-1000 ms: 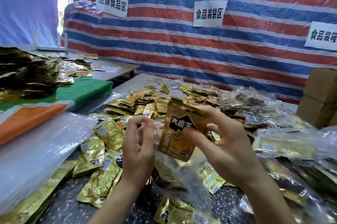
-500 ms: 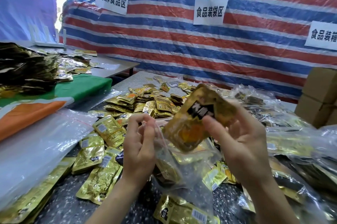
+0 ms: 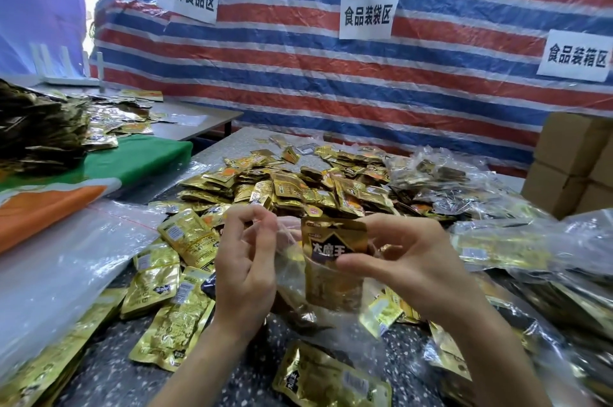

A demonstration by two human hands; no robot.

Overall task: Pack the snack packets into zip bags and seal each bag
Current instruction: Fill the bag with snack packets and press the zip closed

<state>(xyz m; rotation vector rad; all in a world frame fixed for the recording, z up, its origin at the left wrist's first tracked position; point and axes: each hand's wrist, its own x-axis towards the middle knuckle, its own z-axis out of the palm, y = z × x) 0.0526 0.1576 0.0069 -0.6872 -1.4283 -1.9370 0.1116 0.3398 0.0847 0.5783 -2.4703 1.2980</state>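
Note:
My left hand (image 3: 245, 267) pinches the left rim of a clear zip bag (image 3: 292, 290) held above the table. My right hand (image 3: 404, 260) pinches a gold snack packet (image 3: 331, 244) with black lettering. The packet stands upright, its lower half inside the bag's mouth and its top sticking out. Other gold packets show through the bag's plastic lower down. A large heap of loose gold packets (image 3: 292, 187) lies on the speckled table (image 3: 109, 370) behind and to the left of my hands.
Filled clear bags (image 3: 497, 240) pile up at the right. A stack of empty clear bags (image 3: 49, 267) lies at the left over orange and green cloth. Cardboard boxes (image 3: 574, 161) stand at the far right. A striped tarp with paper signs hangs behind.
My right hand has swung the gold packet from a tilt above the bag to upright and lowered it into the bag's mouth. My left hand kept hold of the bag's rim.

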